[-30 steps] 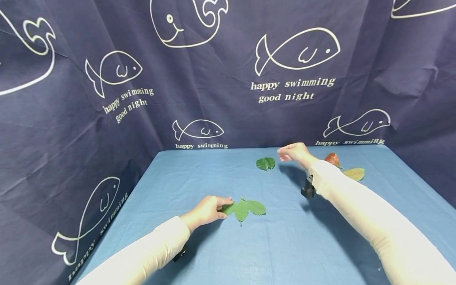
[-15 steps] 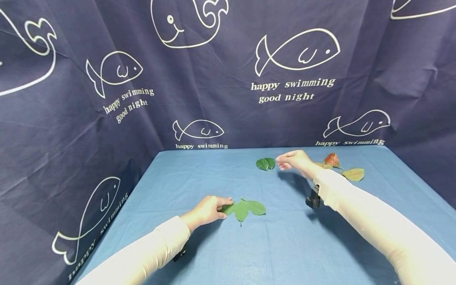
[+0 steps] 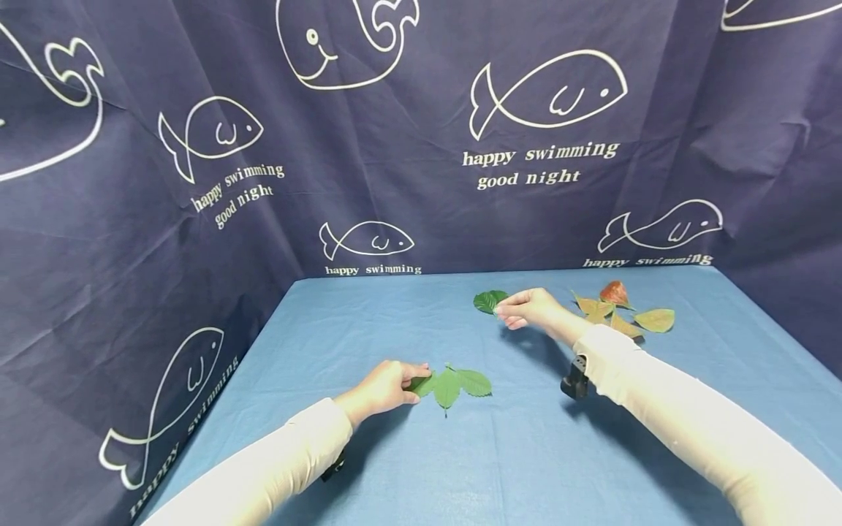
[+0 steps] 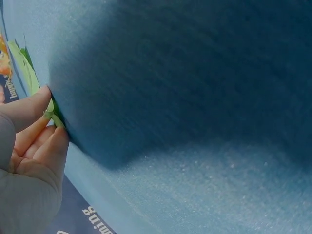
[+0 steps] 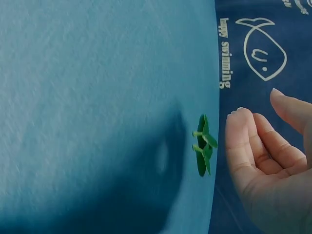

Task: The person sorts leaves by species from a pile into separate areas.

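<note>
My left hand pinches the edge of a light green leaf between thumb and fingers. That leaf is the leftmost of three light green leaves; a pointed leaf lies in the middle and an oval leaf at its right. In the left wrist view, the thumb and fingers close around the green leaf. My right hand hovers beside two dark green leaves, its fingertips partly hiding the right one. In the right wrist view its bent fingers and thumb stand apart, holding nothing, near those leaves.
To the right of my right forearm lie a reddish leaf, a yellow-green leaf and several yellow-brown leaves. Blue cloth covers the table. A dark blue curtain with fish drawings closes off the back and sides.
My right hand has moved left and nearer to me, so it now overlaps the right dark green leaf. The yellow-brown leaves have come into view behind the forearm. The left hand stays still.
</note>
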`<state>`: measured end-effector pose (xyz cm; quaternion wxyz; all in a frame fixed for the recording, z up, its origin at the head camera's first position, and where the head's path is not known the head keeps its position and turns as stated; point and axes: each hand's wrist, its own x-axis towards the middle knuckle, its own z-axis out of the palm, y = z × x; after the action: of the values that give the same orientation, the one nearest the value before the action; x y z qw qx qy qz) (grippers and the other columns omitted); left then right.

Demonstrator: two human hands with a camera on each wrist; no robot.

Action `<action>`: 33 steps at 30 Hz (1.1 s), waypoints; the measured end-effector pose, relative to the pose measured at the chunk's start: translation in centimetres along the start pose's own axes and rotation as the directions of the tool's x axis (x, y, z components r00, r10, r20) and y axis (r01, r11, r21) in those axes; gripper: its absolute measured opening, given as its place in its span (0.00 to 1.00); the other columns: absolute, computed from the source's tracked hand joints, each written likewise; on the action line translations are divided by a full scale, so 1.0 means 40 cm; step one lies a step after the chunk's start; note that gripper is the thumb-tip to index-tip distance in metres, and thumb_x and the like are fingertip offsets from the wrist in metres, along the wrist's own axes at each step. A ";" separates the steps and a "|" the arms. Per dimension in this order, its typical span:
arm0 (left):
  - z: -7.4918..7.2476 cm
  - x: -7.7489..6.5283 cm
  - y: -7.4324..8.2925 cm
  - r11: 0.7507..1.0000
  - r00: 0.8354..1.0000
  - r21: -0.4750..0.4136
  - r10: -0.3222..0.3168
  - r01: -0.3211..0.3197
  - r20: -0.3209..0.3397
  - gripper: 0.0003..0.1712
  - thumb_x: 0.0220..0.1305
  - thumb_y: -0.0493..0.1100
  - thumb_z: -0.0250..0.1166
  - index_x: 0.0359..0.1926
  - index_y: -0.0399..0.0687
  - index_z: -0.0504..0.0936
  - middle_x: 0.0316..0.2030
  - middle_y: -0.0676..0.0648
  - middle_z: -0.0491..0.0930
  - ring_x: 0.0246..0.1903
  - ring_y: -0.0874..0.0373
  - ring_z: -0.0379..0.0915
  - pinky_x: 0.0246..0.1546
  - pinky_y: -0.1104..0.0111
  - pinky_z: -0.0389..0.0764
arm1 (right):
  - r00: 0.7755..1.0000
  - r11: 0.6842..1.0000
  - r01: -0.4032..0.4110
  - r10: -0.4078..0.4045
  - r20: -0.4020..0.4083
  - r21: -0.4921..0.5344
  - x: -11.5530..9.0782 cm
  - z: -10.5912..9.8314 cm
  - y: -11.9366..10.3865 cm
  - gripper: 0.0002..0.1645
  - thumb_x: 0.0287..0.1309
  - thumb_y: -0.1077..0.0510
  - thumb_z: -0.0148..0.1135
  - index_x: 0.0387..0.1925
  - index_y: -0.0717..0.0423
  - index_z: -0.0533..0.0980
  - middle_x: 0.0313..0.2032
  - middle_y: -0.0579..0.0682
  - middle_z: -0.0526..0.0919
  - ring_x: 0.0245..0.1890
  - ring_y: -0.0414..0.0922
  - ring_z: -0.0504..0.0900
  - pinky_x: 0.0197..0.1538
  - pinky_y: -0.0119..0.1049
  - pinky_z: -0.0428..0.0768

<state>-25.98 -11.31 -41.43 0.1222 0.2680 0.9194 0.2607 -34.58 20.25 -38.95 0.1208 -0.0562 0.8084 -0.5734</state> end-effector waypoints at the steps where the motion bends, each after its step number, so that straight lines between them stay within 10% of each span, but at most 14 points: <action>1: 0.000 0.000 0.000 1.000 1.000 0.005 0.005 -0.005 -0.003 0.30 0.56 0.34 0.71 0.62 0.42 0.77 0.64 0.43 0.72 0.58 0.44 0.75 0.56 0.57 0.81 | 1.000 1.000 -0.004 0.004 0.005 -0.007 -0.002 0.005 -0.002 0.25 0.62 0.59 0.64 0.55 0.73 0.75 0.44 0.62 0.86 0.36 0.46 0.87 0.53 0.48 0.84; 33: 0.003 0.000 -0.007 0.999 1.000 -0.027 0.019 -0.019 0.000 0.30 0.58 0.33 0.69 0.62 0.40 0.76 0.64 0.42 0.71 0.61 0.46 0.72 0.57 0.59 0.80 | 0.957 0.925 0.000 0.110 0.267 -0.381 -0.090 0.181 -0.022 0.25 0.39 0.65 0.79 0.44 0.61 0.81 0.33 0.52 0.77 0.30 0.42 0.76 0.35 0.37 0.86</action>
<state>-26.06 -11.45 -41.68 0.1232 0.2753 0.9132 0.2742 -29.25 14.15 -39.92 0.2383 -0.1371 0.8789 -0.3899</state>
